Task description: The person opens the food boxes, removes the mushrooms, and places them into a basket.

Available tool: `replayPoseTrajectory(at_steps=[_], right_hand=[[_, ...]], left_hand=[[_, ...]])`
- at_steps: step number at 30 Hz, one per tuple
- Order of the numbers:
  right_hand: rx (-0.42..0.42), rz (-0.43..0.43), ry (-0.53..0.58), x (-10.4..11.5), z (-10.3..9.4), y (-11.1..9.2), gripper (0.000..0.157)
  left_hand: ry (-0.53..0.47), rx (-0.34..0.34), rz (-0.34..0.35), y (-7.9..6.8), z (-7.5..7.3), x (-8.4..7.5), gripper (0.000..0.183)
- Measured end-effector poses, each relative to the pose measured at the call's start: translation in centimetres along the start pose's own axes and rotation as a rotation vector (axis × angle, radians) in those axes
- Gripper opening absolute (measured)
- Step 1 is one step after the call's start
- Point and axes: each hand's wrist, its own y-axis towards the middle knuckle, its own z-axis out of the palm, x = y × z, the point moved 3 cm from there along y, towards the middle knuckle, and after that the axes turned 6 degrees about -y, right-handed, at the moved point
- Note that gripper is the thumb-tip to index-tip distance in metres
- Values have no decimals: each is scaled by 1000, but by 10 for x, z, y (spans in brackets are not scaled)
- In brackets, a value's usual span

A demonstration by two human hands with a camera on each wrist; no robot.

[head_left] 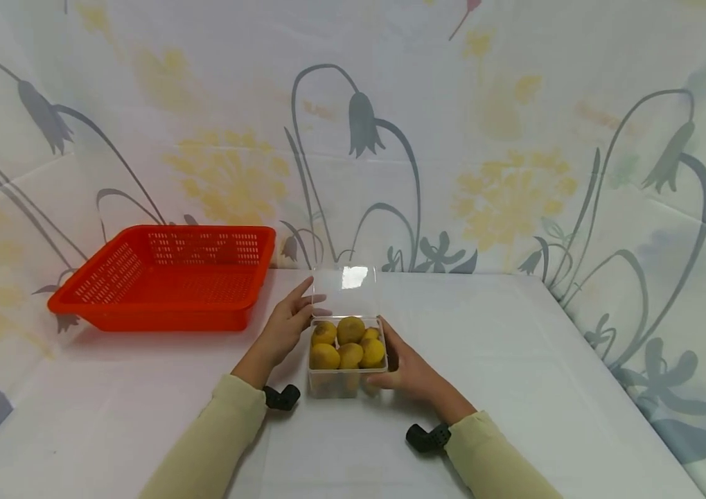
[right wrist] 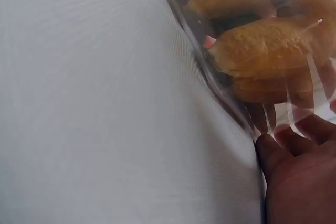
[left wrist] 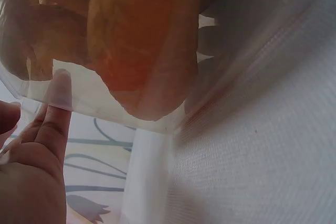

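A clear plastic box [head_left: 332,384] filled with several yellow, brown-patched fruits [head_left: 350,330] stands on the table. Its clear hinged lid [head_left: 344,291] is raised at the back, catching a bright reflection. My left hand [head_left: 280,333] is at the left rear of the box, its extended fingers at the lid's left edge. One straight finger [left wrist: 60,90] shows against the clear plastic in the left wrist view. My right hand [head_left: 411,371] holds the box's right side, thumb toward the front and fingers toward the back. Through the wall, the fruits [right wrist: 268,48] look orange-brown in the right wrist view.
A red perforated plastic basket [head_left: 172,319] stands at the back left of the white-covered table [head_left: 515,360]. A flower-patterned cloth [head_left: 427,90] hangs behind the table and along its sides. Both wrists wear small black devices [head_left: 429,438].
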Motion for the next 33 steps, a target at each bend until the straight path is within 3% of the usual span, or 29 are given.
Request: replayPoseTrajectory(at_steps=[4, 10, 15, 20, 26, 33], right_hand=[[7, -31, 26, 0, 0, -1, 112], [5, 28, 27, -2, 2, -1, 113], [10, 42, 6, -2, 2, 0, 113], [6, 27, 7, 0, 0, 1, 112], [14, 38, -2, 1, 1, 1, 111], [18, 73, -1, 1, 2, -2, 112]], left_hand=[[6, -21, -28, 1, 1, 3, 58], [13, -35, -70, 3, 2, 9, 53], [80, -57, -90, 1, 1, 7, 51], [201, -62, -43, -3, 1, -3, 52], [409, -124, 50, -6, -5, -16, 48], [573, -175, 81, -15, -8, -34, 44]])
